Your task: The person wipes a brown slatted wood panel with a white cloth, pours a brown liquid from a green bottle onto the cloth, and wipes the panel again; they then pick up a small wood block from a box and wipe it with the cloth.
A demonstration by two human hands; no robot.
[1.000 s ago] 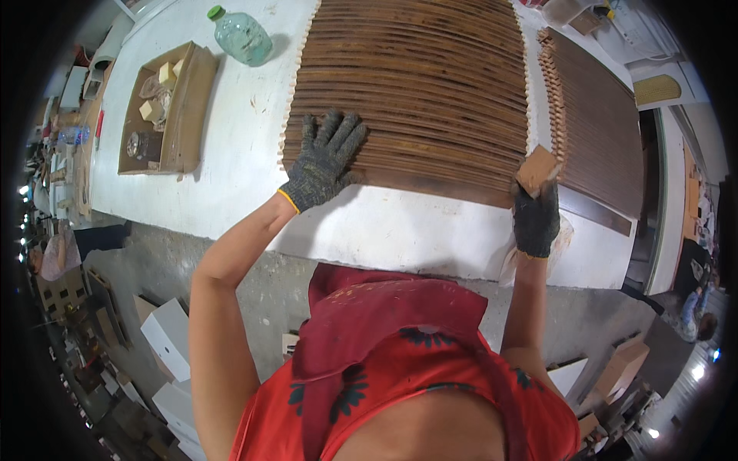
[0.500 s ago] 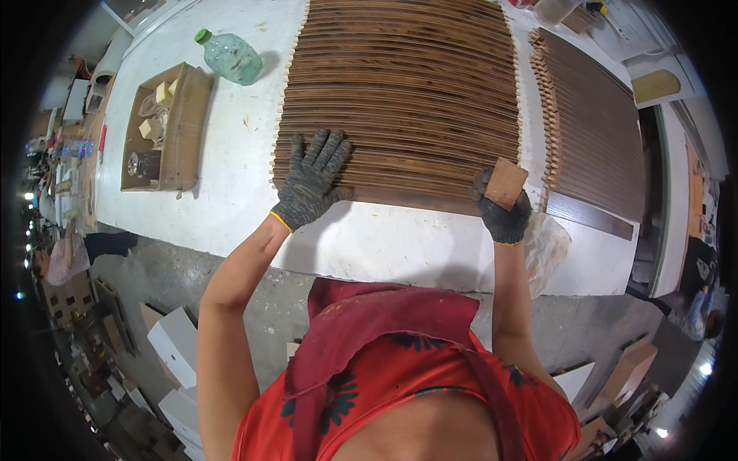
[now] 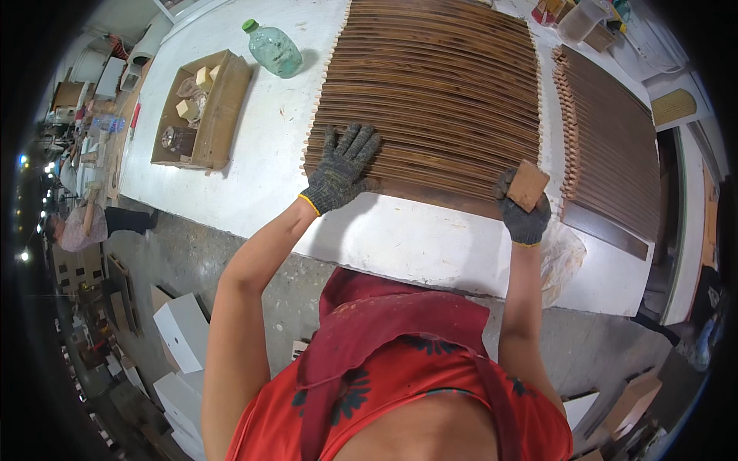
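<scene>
Long dark-brown wooden strips [image 3: 430,92] lie side by side on a white tabletop, their pale ends lined up along both sides. My left hand [image 3: 338,173], in a dark grey knit glove with a yellow cuff, rests flat on the near left part of the strips with its fingers spread. At the near right corner, my gloved right hand [image 3: 524,221] grips a small tan rectangular block [image 3: 528,185], which looks like a sanding block. Whether the block touches the strips cannot be made out.
Left of the strips stand a cardboard box [image 3: 236,104] with pale blocks and a green-tinted bottle [image 3: 275,52]. Another dark strip stack [image 3: 615,146] lies to the right. Crumpled clear plastic [image 3: 561,257] hangs at the near edge. Another person [image 3: 82,227] is at far left.
The whole view has swung, so the table and its things sit further right in the picture. Both hands keep about the same places on the strips, the block still in my right.
</scene>
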